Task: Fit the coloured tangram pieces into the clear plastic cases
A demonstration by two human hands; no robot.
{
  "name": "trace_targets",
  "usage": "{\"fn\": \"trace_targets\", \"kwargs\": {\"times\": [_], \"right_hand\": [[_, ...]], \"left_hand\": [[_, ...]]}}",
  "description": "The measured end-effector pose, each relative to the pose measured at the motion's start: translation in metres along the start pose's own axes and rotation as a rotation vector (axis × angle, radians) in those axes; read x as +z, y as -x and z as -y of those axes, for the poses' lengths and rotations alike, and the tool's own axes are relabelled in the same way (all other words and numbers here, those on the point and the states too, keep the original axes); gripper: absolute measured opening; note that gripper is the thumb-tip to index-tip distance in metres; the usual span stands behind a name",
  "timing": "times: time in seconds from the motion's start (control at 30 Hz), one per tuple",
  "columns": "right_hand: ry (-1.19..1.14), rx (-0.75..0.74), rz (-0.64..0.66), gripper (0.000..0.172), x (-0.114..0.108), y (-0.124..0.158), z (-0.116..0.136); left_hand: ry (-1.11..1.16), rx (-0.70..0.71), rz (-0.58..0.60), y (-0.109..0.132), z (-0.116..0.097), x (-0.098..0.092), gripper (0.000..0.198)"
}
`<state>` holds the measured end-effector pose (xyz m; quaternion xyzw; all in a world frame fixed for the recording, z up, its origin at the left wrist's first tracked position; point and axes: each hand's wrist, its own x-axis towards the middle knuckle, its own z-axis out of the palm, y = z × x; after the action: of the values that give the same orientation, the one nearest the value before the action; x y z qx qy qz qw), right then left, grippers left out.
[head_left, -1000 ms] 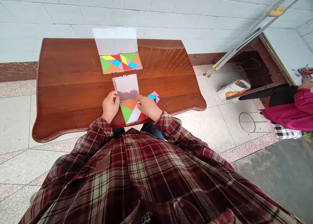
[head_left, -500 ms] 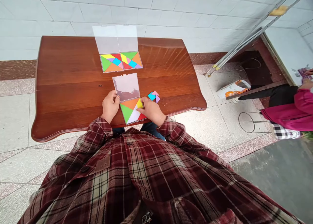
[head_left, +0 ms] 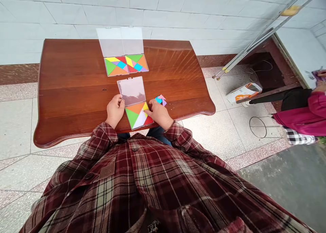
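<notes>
Right hand (head_left: 158,113): fingers curled, a yellow tangram piece (head_left: 145,107) held under them – at the tray's right side.
Left hand (head_left: 115,111): half closed, laid against the open clear case (head_left: 131,90) – grip cannot be told.
Long axis: the case is set running away from the body, the piece nearer the right hand.
Loose tangram pieces (head_left: 160,100): left on the wooden table (head_left: 76,73), just beyond the right hand.

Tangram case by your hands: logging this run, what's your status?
Left hand at the edge of the open tangram case. Right hand with fingertips on a yellow piece in the tray. Loose tangram pieces just beyond, not in the way.
</notes>
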<state>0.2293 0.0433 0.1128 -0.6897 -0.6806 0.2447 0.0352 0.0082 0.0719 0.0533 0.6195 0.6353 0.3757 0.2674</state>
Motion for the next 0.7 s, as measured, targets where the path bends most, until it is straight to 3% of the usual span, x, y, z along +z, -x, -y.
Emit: {"fn": "trace_targets", "kwargs": {"times": [0.2,0.33,0.7], "right_hand": [[0.028,0.107,-0.189,0.024,-0.027,-0.014,-0.039],[0.08,0.162,-0.15,0.025,-0.032,-0.021,-0.055],[0.107,0.085,-0.148,0.041,-0.03,-0.026,-0.038]], "left_hand": [[0.006,-0.005,-0.005,-0.001,0.002,0.001,0.029],[0.021,-0.011,-0.006,-0.001,0.002,0.002,0.028],[0.012,-0.005,-0.008,-0.001,0.001,0.0,0.029]]}}
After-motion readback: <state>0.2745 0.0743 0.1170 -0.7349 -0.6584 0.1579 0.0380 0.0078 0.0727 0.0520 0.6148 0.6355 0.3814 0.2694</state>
